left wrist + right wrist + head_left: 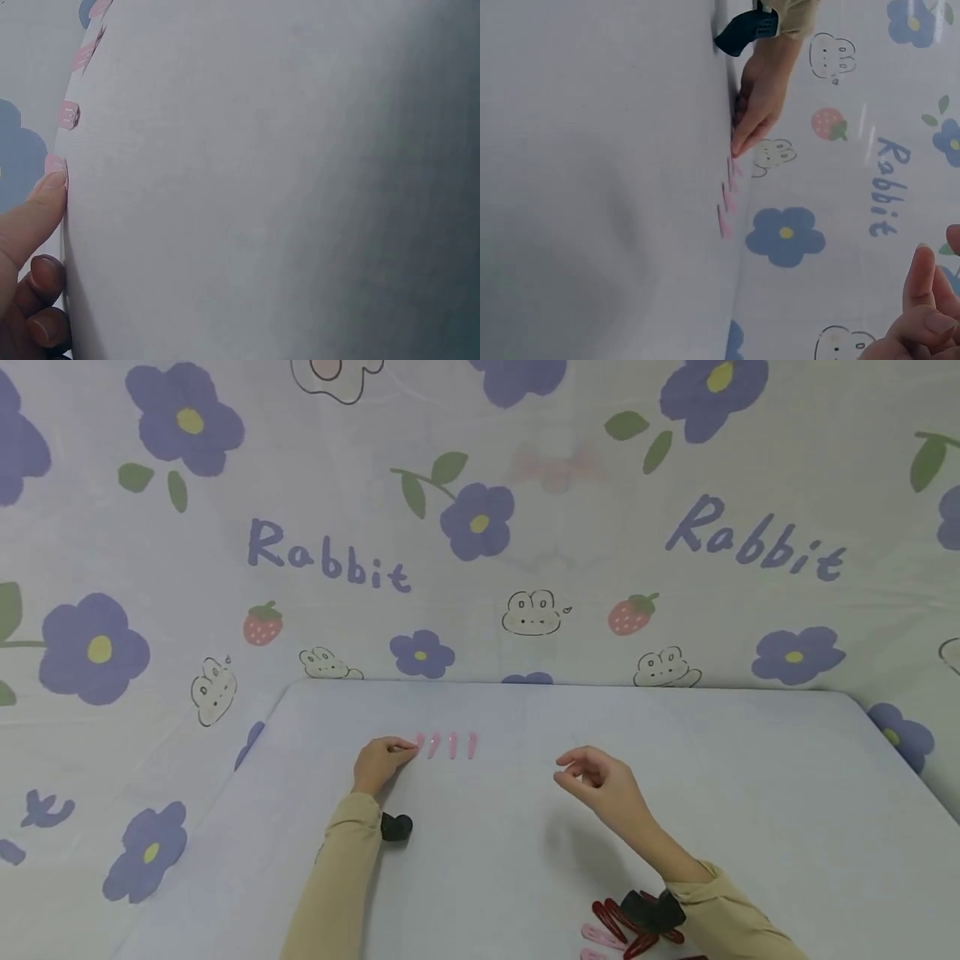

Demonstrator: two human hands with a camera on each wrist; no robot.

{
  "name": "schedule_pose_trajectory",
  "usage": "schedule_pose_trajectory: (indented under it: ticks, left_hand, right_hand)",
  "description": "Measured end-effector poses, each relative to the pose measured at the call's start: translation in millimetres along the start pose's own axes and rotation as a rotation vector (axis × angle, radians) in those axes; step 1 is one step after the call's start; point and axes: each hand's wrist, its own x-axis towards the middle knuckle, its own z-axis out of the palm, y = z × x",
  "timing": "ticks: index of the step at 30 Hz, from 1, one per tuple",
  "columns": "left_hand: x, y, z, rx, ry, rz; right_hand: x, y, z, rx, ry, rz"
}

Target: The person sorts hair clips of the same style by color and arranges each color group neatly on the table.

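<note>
A short row of pink snap hair clips (453, 745) lies on the white table toward the back. At its left end my left hand (378, 764) pinches one pink hair clip (420, 741) between thumb and fingers, low at the tabletop. In the left wrist view the thumb (46, 196) covers part of that clip (54, 163). My right hand (606, 783) hovers over the table to the right of the row, fingers loosely bent, nothing between them. Its fingertips (922, 270) also show at the edge of the right wrist view.
Near the front, under the right wrist, lies a loose pile of dark red hair clips (611, 920) and pink ones (602, 936), partly hidden by the black wrist camera (652, 912). A cloth with flowers and rabbits hangs behind the white table (750, 760).
</note>
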Motion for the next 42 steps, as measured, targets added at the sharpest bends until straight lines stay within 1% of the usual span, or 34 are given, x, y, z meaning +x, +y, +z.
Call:
schedule_pose_trajectory:
  ticks: [2, 6, 9, 11, 16, 18, 20, 24, 26, 29, 33, 37, 40, 42]
  left_hand:
    - [0.9, 0.5, 0.3, -0.008, 0.003, 0.01]
    - [2.9, 0.2, -0.2, -0.018, 0.016, 0.021]
    - [4.3, -1.0, -0.9, -0.009, 0.021, 0.024]
    - [5.0, -2.5, -1.1, -0.006, 0.017, 0.022]
    - [5.3, -6.7, -1.0, -0.008, 0.007, 0.012]
    - [4.5, -8.0, -1.0, -0.006, 0.008, 0.01]
    - [3.3, -8.7, -0.8, -0.005, 0.003, 0.004]
    - [1.5, -10.4, -0.2, -0.002, -0.006, -0.003]
    - [1.3, -10.3, -0.4, -0.005, -0.001, 0.003]
    - [1.1, -8.8, -1.0, -0.01, 0.01, 0.008]
    - [0.2, -7.4, -1.1, -0.007, -0.003, 0.002]
    - [-0.6, -6.1, -0.3, -0.009, -0.015, 0.012]
    - [-0.4, -4.3, 0.2, -0.014, -0.012, 0.026]
    - [0.1, -3.8, 0.8, -0.013, -0.011, 0.03]
  right_hand:
    - [-10.1, 5.2, -4.9, 0.01, -0.022, 0.016]
    - [-30.6, 27.3, -11.1, 0.029, -0.085, 0.082]
    - [-45.6, 41.7, -13.6, 0.021, -0.116, 0.123]
    - [-54.9, 41.0, -14.6, 0.0, -0.138, 0.124]
    - [-78.0, 47.9, -15.6, -0.058, -0.21, 0.132]
    - [-87.4, 56.2, -15.0, -0.068, -0.237, 0.138]
    - [-96.2, 57.7, -14.3, -0.045, -0.269, 0.166]
    - [-112.5, 61.4, -11.5, 0.051, -0.33, 0.228]
    - [-117.6, 61.3, -10.6, 0.072, -0.339, 0.24]
    - [-120.2, 61.4, -9.3, 0.028, -0.321, 0.185]
    - [-120.9, 62.8, -9.4, -0.103, -0.308, 0.142]
    - [-123.3, 65.8, -9.5, -0.241, -0.301, 0.109]
    - [-124.7, 66.0, -10.1, -0.26, -0.299, 0.104]
    - [-124.9, 65.1, -10.8, -0.253, -0.308, 0.123]
